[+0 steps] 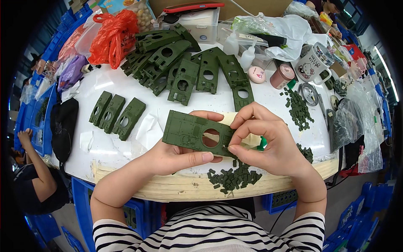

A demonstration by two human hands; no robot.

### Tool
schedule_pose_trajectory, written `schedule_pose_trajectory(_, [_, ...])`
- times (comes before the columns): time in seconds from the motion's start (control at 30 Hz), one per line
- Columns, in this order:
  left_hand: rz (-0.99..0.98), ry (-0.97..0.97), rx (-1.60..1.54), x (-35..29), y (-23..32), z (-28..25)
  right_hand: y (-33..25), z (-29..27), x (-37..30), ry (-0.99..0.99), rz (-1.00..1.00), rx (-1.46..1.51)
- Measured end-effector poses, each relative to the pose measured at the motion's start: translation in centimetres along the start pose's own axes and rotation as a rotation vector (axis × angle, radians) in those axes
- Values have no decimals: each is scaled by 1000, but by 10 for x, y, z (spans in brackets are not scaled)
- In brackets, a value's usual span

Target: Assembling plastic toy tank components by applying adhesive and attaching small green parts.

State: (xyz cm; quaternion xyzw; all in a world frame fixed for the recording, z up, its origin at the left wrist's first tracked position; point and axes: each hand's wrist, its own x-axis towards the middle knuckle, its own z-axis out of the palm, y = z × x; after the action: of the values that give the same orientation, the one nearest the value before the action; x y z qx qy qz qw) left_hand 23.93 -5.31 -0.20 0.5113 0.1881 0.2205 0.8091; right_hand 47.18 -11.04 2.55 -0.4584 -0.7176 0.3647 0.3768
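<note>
A dark green plastic tank hull (183, 129) with a round hole lies across my left hand (168, 158), thumb along its near edge and fingers beneath. At the hull's right end, my right hand (270, 143) has thumb and index finger brought together in a pinch. Whatever sits between those fingertips is too small or hidden to name. Just below the hull, a heap of small dark green pieces (235, 179) spreads along the table's near edge. Behind my hands is a large stack of similar hulls (182, 84). Three more hulls (128, 119) stand in a row at the left.
More small pieces (299, 110) lie at the right, near a white mug (310, 65), a pink jar (282, 76) and white squeeze bottles (247, 56). A red plastic bag (115, 35) and a clear box (197, 27) line the back. Another person's arm (37, 168) shows far left.
</note>
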Motion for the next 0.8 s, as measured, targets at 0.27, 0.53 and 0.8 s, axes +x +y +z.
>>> schedule_pose_trajectory(0.27, [-19, 13, 4, 1, 1, 2, 2, 3, -1, 33, -42, -42])
schedule_pose_trajectory(0.53, [-53, 62, 4, 0, 3, 5, 2, 3, -1, 39, -59, -60])
schedule_pose_trajectory(0.8, [-24, 73, 5, 0, 7, 5, -1, 0, 1, 59, -166, -78])
